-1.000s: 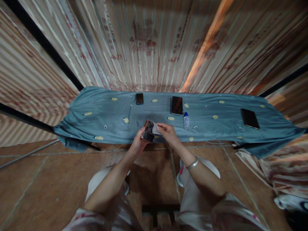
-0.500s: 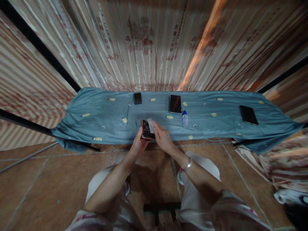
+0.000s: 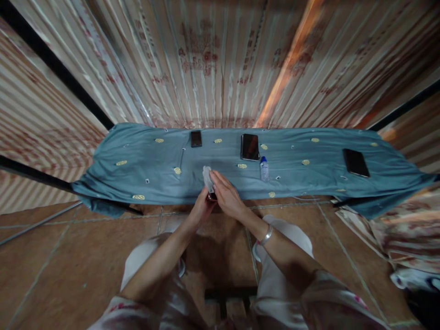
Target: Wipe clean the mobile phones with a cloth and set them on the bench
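Observation:
My left hand [image 3: 201, 207] is closed around a dark phone [image 3: 212, 197], of which only the lower end shows. Pressed over the phone is my right hand [image 3: 227, 195], its fingers holding a crumpled whitish wipe [image 3: 207, 178]. The wipe sticks out past the fingertips and, with the hand, hides most of the phone. Both hands are at the front edge of the cloth-covered table [image 3: 161, 183]. Beyond them to the right stands a small clear bottle with a blue cap [image 3: 264, 169].
On the blue-green cloth lie a small dark device [image 3: 195, 138], a black tablet-like device [image 3: 250, 147] and, at the right, another dark flat device [image 3: 356, 162]. Dark poles [image 3: 58, 68] and striped curtains [image 3: 206, 59] enclose the table. Below is a tiled floor [image 3: 85, 270].
My right hand has moved left across the phone with the wipe, covering the checked surface that showed before. My left hand keeps its hold, and the phone looks tilted.

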### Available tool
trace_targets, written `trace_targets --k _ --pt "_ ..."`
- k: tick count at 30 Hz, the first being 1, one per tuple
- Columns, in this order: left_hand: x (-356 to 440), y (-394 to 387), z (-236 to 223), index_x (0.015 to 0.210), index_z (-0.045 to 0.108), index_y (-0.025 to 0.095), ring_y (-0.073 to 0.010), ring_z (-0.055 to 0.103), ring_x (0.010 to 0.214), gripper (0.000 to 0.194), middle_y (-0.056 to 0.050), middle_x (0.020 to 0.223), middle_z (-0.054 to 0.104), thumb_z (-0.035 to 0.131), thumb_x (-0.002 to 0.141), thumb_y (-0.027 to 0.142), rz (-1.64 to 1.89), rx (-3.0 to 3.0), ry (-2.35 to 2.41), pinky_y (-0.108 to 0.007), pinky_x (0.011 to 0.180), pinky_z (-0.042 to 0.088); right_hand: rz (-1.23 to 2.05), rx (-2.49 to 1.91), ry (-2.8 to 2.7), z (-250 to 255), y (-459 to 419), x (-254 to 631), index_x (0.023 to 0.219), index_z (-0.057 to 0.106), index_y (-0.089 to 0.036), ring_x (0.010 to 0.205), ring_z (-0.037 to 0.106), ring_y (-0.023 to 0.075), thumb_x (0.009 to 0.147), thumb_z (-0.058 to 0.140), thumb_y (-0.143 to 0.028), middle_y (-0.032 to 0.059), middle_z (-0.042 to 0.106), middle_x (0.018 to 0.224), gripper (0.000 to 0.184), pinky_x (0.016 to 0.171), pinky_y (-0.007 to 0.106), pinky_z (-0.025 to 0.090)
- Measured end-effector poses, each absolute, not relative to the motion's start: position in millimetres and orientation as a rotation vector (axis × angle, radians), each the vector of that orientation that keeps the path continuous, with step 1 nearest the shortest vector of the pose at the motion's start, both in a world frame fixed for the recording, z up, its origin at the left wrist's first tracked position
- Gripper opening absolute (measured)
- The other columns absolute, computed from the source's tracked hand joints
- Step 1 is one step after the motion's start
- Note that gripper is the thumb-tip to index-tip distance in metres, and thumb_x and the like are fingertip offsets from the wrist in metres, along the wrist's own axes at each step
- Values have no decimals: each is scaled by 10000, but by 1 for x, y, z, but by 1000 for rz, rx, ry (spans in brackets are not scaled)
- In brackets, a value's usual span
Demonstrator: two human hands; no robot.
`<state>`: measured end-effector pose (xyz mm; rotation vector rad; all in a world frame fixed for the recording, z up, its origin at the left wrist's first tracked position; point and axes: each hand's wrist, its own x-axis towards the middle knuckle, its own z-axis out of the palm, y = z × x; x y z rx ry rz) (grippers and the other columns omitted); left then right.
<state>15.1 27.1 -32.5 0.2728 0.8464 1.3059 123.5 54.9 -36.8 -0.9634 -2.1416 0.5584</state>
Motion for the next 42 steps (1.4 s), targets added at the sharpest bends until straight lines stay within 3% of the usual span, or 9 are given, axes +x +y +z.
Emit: trace_targets --k 4,8,13,22,27,34,42 --pt "12 30 -28 1061 681 212 -171 622 1052 262 -22 1065 713 515 887 317 1339 246 826 -277 898 463 566 -988 -2133 -38 56 124 1479 311 -132 1416 312 225 964 287 -210 134 370 1511 522 1173 451 290" --pt "11 32 -27 1066 685 206 -169 573 1174 316 -27 1159 692 428 936 337 1370 227 802 -284 980 429 524 -906 -2168 -36 50 121 1478 318 -173 1433 271 214 969 280 -198 104 329 1538 511 1173 458 293" --pt "17 28 -29 1033 695 222 -139 559 1200 389 -13 1081 721 336 973 360 1336 204 836 -278 1025 398 489 -938 -2173 -27 52 124 1456 365 -205 1378 365 204 977 301 -227 92 433 1468 484 1150 430 335" --pt "5 34 -30 1030 691 161 -211 529 1242 304 -64 1095 716 518 876 358 1410 325 801 -336 1051 381 471 -1069 -2151 -32 63 133 1365 487 -137 1287 461 273 950 337 -237 167 541 1353 452 1093 492 371" --pt "6 33 -32 1014 686 150 -234 562 1185 317 -69 1054 720 586 824 383 1375 363 816 -359 1014 413 492 -1050 -2127 -29 66 138 1310 537 -170 1218 521 246 954 367 -248 137 590 1294 402 1065 452 403" --pt "15 23 -30 838 695 151 -193 625 962 166 -29 809 713 566 839 255 1295 448 926 -292 893 461 584 -911 -2108 -19 65 138 1267 563 -202 1220 531 206 968 377 -256 90 630 1250 356 1052 393 414" --pt "9 29 -25 995 683 151 -201 641 989 252 -53 930 726 510 878 293 1319 346 859 -330 922 468 510 -1032 -2147 -31 68 136 1356 487 -114 1272 488 233 987 290 -276 164 557 1346 449 1094 427 378"
